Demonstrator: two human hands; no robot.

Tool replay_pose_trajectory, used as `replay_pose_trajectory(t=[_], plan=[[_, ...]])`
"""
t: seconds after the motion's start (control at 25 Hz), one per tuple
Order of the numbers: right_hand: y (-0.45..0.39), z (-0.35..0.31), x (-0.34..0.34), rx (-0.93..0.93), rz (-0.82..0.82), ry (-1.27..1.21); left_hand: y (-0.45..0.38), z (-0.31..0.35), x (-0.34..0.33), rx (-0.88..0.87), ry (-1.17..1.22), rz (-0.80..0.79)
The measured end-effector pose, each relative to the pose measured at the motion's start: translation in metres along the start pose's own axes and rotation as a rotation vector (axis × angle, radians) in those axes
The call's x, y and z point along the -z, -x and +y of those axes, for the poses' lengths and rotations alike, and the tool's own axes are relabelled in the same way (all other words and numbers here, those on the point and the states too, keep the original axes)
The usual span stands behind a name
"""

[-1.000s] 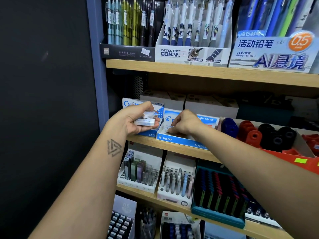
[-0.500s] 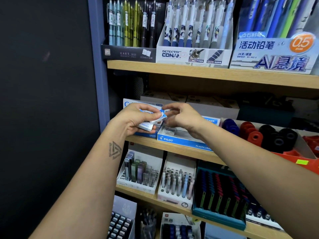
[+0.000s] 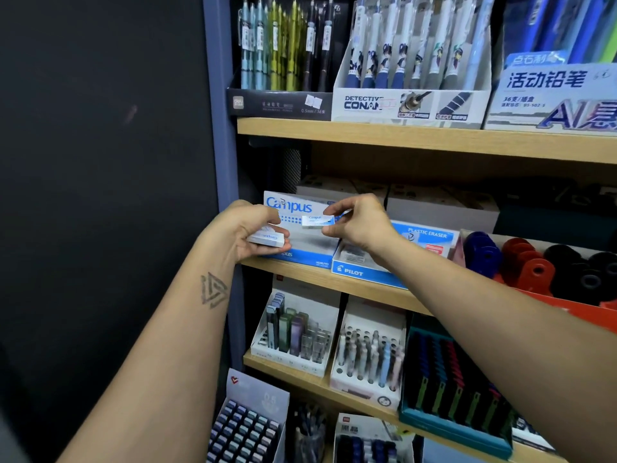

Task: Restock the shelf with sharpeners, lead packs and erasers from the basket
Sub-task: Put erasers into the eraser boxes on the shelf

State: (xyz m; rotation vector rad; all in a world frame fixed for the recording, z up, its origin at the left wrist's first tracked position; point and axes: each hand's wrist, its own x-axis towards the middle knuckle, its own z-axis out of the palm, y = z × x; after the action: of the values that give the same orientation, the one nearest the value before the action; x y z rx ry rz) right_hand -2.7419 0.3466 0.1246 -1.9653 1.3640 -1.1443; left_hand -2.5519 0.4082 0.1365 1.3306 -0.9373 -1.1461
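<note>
My left hand (image 3: 248,230) grips a small stack of white Campus erasers (image 3: 267,238) just in front of the open blue-and-white Campus display box (image 3: 298,208) on the middle shelf. My right hand (image 3: 359,223) pinches a single Campus eraser (image 3: 317,220) by its right end, holding it level above that box. To the right of the box stands the blue Pilot plastic eraser box (image 3: 364,270), partly behind my right wrist. The basket is out of view.
Round sharpeners in blue, red and black (image 3: 534,262) fill a red tray at the right. Lead packs (image 3: 293,332) and several pencil trays sit on the shelf below. Pen display boxes (image 3: 407,101) line the top shelf. A dark wall (image 3: 100,195) closes the left side.
My right hand left the Pilot box, reached to my left hand, and has drawn one eraser off the stack to the right. My left hand has stayed by the Campus box.
</note>
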Motion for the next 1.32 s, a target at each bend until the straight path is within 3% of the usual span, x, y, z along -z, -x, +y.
replay_pose_trajectory(t=[0.2,0.36,0.8,0.92,1.04,1.16,1.32], plan=[[-0.015,-0.021,-0.031,-0.038,-0.084,0.252,0.009,0.002,0.021,-0.002,0.035,-0.071],[-0.020,-0.034,-0.056,-0.060,-0.175,0.324,0.009,0.001,0.039,-0.007,-0.067,-0.082],[-0.039,-0.029,-0.094,-0.094,-0.129,0.319,0.004,0.002,0.041,-0.037,-0.028,-0.067],[-0.031,-0.035,-0.078,-0.067,-0.108,0.103,0.004,0.001,0.036,-0.069,0.051,-0.077],[-0.007,-0.042,-0.048,0.104,-0.267,-0.319,0.002,0.001,0.027,-0.128,0.124,-0.050],[0.008,-0.038,-0.033,0.356,-0.405,-0.148,0.001,0.000,0.015,-0.162,0.199,-0.049],[0.001,-0.028,-0.030,0.432,-0.267,-0.065,0.005,-0.002,-0.002,-0.141,0.356,-0.124]])
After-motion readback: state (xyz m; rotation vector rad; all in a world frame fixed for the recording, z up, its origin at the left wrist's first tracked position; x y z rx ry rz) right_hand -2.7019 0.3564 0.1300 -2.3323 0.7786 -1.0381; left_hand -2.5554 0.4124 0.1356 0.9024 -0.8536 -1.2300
